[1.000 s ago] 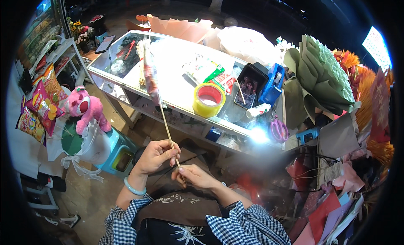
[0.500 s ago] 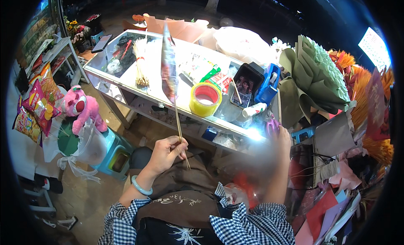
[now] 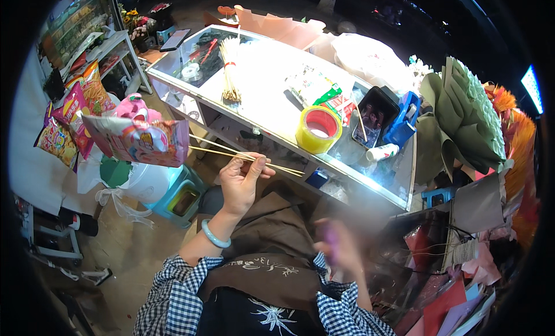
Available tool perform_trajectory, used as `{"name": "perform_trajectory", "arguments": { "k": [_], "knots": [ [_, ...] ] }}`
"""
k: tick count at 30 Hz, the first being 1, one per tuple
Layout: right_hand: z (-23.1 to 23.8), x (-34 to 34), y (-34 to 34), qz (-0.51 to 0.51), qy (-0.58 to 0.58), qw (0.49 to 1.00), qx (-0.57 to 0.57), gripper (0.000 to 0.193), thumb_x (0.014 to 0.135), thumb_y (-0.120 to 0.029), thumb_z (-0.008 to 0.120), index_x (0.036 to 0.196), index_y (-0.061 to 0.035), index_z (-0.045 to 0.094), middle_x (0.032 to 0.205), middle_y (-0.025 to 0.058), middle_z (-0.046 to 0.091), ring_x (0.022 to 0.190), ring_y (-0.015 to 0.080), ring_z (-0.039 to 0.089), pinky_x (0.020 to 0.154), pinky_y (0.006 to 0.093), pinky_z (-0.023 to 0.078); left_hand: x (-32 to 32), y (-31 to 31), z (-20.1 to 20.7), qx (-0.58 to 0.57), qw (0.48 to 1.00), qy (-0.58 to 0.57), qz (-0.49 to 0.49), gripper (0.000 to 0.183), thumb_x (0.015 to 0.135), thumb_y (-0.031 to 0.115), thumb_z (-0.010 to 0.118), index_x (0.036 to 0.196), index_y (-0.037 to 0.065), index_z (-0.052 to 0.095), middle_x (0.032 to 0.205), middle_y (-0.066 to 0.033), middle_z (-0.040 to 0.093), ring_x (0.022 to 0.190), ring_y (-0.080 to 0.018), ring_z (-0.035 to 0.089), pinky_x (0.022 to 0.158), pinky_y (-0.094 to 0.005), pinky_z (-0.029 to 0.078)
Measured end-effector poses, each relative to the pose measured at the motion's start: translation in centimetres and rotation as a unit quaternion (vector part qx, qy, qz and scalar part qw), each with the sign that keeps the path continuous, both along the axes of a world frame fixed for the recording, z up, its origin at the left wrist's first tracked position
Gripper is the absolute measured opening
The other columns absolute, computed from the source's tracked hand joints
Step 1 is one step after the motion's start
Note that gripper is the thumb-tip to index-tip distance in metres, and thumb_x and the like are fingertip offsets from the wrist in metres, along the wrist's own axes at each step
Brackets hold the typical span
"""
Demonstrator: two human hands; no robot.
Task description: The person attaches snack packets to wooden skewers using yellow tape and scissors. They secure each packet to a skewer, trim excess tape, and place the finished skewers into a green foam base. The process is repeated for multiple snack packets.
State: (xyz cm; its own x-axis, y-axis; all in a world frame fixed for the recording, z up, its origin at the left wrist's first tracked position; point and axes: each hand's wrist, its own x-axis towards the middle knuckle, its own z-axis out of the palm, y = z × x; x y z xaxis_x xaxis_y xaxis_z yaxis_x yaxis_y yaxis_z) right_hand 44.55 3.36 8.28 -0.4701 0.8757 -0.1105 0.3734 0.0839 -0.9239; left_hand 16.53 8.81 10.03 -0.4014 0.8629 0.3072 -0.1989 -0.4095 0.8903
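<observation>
My left hand (image 3: 238, 183) is closed, pinching two thin wooden sticks (image 3: 211, 151) between thumb and fingers. A pink snack bag (image 3: 139, 142) is at their far left end, held out sideways; how it is fastened cannot be seen. The sticks' bare ends poke out to the right of my fingers. In front of the apron (image 3: 248, 223), my right hand (image 3: 347, 255) is smeared by motion but wrapped round purple-handled scissors (image 3: 330, 238), whose blades do not show clearly.
A glass-topped counter (image 3: 263, 64) holds a bundle of sticks (image 3: 229, 76), a yellow tape roll (image 3: 304, 134) and a blue tape dispenser (image 3: 409, 113). At left, a pink plush toy (image 3: 139, 106) sits above a blue stool (image 3: 185, 197). A wrapped bouquet (image 3: 451, 116) stands at right.
The snack bag on its sticks has swung from upright over the counter to lying sideways at the left. My right hand has drawn back from the counter's edge with the scissors.
</observation>
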Motion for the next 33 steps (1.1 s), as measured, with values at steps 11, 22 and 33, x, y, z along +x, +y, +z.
{"name": "perform_trajectory", "arguments": {
  "k": [11, 22, 33],
  "knots": [
    [-4.6, -9.0, 2.4, 0.031, 0.367, 0.876, -0.311, 0.047, 0.091, -0.028, 0.061, 0.128, -0.0049, 0.043, 0.105, 0.0051, 0.054, 0.089, 0.012, 0.056, 0.076, 0.0267, 0.047, 2.5, -2.8, -2.3, -0.09, 0.994, 0.004, -0.066, 0.019, 0.095, 0.017, 0.056, 0.097, -0.002, 0.057, 0.087, -0.0115, 0.065, 0.068, -0.012, 0.065, 0.061, -0.0223, 0.054],
    [-5.6, -6.0, -1.7, -0.016, 0.302, 0.894, -0.331, 0.028, 0.084, -0.007, 0.062, 0.111, -0.0004, 0.054, 0.071, 0.0011, 0.052, 0.054, 0.0073, 0.049, 0.047, 0.0213, 0.04, 3.6, -3.7, -4.2, -0.147, 0.977, 0.012, -0.151, 0.017, 0.095, 0.014, 0.055, 0.096, -0.002, 0.056, 0.08, -0.0071, 0.063, 0.066, -0.0105, 0.065, 0.058, -0.0208, 0.053],
    [3.8, 6.8, 3.3, -0.245, -0.093, 0.957, 0.122, 0.055, 0.067, -0.017, 0.08, 0.115, -0.004, 0.055, 0.092, 0.0081, 0.058, 0.082, 0.0189, 0.057, 0.071, 0.0305, 0.048, 2.6, -5.0, -4.7, -0.164, 0.971, 0.137, -0.107, 0.012, 0.092, 0.006, 0.056, 0.096, -0.005, 0.059, 0.074, -0.0069, 0.063, 0.061, -0.0104, 0.065, 0.053, -0.0216, 0.053]
  ]
}}
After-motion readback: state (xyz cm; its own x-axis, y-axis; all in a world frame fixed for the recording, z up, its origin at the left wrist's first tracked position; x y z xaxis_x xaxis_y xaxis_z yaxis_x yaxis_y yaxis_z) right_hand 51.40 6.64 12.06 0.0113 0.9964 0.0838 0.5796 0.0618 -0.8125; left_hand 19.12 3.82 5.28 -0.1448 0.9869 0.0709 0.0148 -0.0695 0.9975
